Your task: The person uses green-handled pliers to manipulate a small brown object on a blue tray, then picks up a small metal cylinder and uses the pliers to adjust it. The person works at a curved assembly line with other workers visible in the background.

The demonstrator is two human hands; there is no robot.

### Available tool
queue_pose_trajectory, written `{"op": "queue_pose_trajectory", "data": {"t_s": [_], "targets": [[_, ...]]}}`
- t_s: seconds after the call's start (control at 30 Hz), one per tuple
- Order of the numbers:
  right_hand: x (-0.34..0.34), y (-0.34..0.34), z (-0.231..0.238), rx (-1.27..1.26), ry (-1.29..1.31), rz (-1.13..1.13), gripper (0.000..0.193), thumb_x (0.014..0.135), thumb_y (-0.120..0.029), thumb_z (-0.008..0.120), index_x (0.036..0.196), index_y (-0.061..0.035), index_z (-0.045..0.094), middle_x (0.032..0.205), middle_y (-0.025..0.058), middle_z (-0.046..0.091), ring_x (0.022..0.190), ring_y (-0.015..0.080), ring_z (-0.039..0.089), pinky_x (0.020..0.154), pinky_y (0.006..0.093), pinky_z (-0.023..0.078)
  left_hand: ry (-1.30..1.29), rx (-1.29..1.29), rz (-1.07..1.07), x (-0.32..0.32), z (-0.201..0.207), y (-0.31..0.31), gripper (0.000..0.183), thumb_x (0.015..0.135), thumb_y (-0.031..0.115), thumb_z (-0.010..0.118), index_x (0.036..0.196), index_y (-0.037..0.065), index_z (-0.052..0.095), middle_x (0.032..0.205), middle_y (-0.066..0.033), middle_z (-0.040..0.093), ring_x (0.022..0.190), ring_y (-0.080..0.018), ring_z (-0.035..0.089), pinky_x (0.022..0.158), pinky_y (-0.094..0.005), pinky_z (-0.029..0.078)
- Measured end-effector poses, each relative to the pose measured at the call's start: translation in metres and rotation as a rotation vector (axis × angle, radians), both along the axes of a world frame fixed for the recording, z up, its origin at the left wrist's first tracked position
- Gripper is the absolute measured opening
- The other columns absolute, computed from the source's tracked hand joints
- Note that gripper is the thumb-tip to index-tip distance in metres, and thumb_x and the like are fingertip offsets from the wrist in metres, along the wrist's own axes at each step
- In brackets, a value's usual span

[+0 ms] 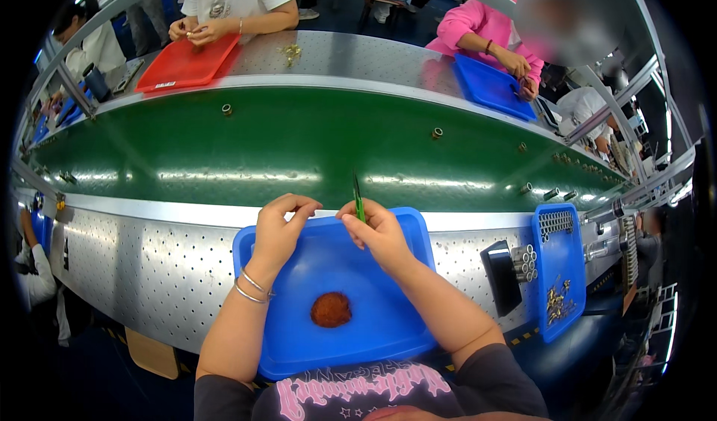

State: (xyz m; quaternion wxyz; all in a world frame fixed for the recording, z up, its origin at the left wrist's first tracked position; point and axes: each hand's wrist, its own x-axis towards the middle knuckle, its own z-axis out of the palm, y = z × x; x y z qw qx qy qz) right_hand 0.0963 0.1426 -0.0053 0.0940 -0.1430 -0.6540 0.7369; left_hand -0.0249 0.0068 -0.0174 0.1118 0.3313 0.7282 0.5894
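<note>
My left hand (282,225) hovers over the far edge of a blue tray (299,346), its fingertips pinched together on something too small to make out. My right hand (373,230) sits beside it, nearly touching, and grips green tweezers (358,195) that point up and away toward the belt. A small reddish-brown pile (331,310) lies in the middle of the tray, nearer to me than both hands. Two thin bangles circle my left wrist.
A green conveyor belt (299,148) runs across, carrying scattered small metal cylinders (437,132). To my right stand a narrow blue tray (562,271) with brass parts, a dark phone (500,277) and stacked metal tubes. Across the belt, other people work over a red tray (187,62) and a blue tray (493,86).
</note>
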Motion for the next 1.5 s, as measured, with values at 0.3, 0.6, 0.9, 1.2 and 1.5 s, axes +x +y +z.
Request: {"op": "queue_pose_trajectory", "data": {"t_s": [0.3, 0.6, 0.9, 1.2, 1.5], "targets": [[-0.003, -0.001, -0.015, 0.117, 0.119, -0.167, 0.016, 0.090, -0.017, 0.052, 0.091, -0.0016, 0.057, 0.076, 0.0010, 0.055, 0.066, 0.0061, 0.047, 0.059, 0.0220, 0.039, -0.118, -0.035, -0.053, 0.008, 0.014, -0.001, 0.008, 0.076, 0.005, 0.062, 0.080, 0.000, 0.067, 0.069, -0.0067, 0.062, 0.061, -0.0117, 0.056, 0.058, -0.0230, 0.043], [0.000, 0.007, -0.010, 0.164, -0.045, -0.031, 0.018, 0.078, -0.018, 0.066, 0.084, -0.0011, 0.063, 0.068, -0.0011, 0.057, 0.063, 0.0052, 0.048, 0.057, 0.0207, 0.038, 0.014, -0.014, -0.083, 0.025, 0.015, 0.003, 0.004, 0.073, 0.000, 0.063, 0.076, -0.002, 0.064, 0.068, -0.0072, 0.059, 0.063, -0.0141, 0.055, 0.060, -0.0244, 0.043], [0.000, 0.004, -0.011, 0.072, 0.023, -0.018, 0.014, 0.078, -0.014, 0.067, 0.081, -0.0017, 0.061, 0.071, -0.0018, 0.057, 0.065, 0.0043, 0.047, 0.058, 0.0204, 0.038, 0.006, -0.015, -0.074, 0.023, 0.017, 0.002, 0.004, 0.072, 0.000, 0.064, 0.076, -0.002, 0.063, 0.068, -0.0083, 0.060, 0.062, -0.0152, 0.055, 0.060, -0.0246, 0.043], [0.000, 0.005, -0.009, -0.005, 0.116, -0.163, 0.015, 0.081, -0.018, 0.064, 0.079, -0.0051, 0.057, 0.067, -0.0055, 0.049, 0.062, 0.0020, 0.041, 0.053, 0.0196, 0.032, -0.540, 0.135, -0.237, 0.016, 0.012, -0.004, 0.006, 0.080, 0.005, 0.062, 0.082, -0.001, 0.061, 0.075, -0.0041, 0.060, 0.067, -0.0119, 0.054, 0.064, -0.0235, 0.044], [0.003, -0.005, -0.002, 0.317, 0.068, -0.041, 0.014, 0.080, -0.013, 0.062, 0.081, -0.0002, 0.056, 0.068, 0.0061, 0.057, 0.064, 0.0114, 0.051, 0.059, 0.0266, 0.042, -0.972, 0.334, -0.409, 0.008, 0.008, -0.012, 0.008, 0.081, 0.006, 0.062, 0.084, -0.001, 0.058, 0.074, -0.0058, 0.058, 0.066, -0.0116, 0.053, 0.063, -0.0220, 0.044]]}}
